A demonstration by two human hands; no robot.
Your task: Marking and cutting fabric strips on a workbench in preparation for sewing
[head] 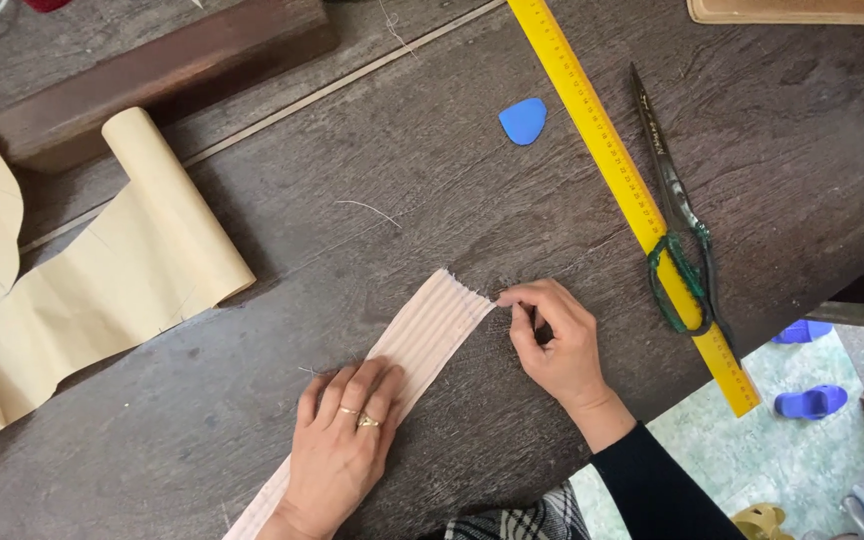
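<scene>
Head view, left hand (340,445) flat on ribbed strip (430,328), right hand (552,340) grip pinching its corner, yellow ruler (602,150), scissors (677,215), blue chalk (523,120) beyond

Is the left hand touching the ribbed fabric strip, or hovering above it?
Touching. The head view shows the left hand lying flat on the ribbed fabric strip, its fingers spread and pressed onto the cloth with no gap visible.

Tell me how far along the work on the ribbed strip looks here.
Done, by appearances: the ribbed strip lies cut, with a ragged end, on the table. In hand: the left hand presses it flat while the right hand pinches its frayed corner. The scissors, ruler and blue chalk lie unused; whether anything is left cannot be told.
</scene>
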